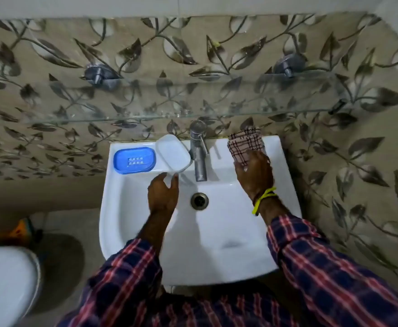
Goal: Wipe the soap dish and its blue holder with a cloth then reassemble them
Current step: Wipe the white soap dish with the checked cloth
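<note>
A blue slotted holder (134, 159) lies flat on the back left ledge of the white sink (216, 244). Beside it a white soap dish (172, 151) stands tilted, leaning toward the tap. My left hand (163, 192) pinches the dish's near edge between thumb and fingers. A checked pink cloth (245, 143) lies on the back right ledge, and my right hand (254, 172) rests on its near part, fingers bent over it.
A steel tap (199, 149) stands between the dish and the cloth. The drain (199, 200) sits in the basin's middle. A glass shelf (169, 100) juts from the patterned wall above the sink. A white toilet (6, 286) is at lower left.
</note>
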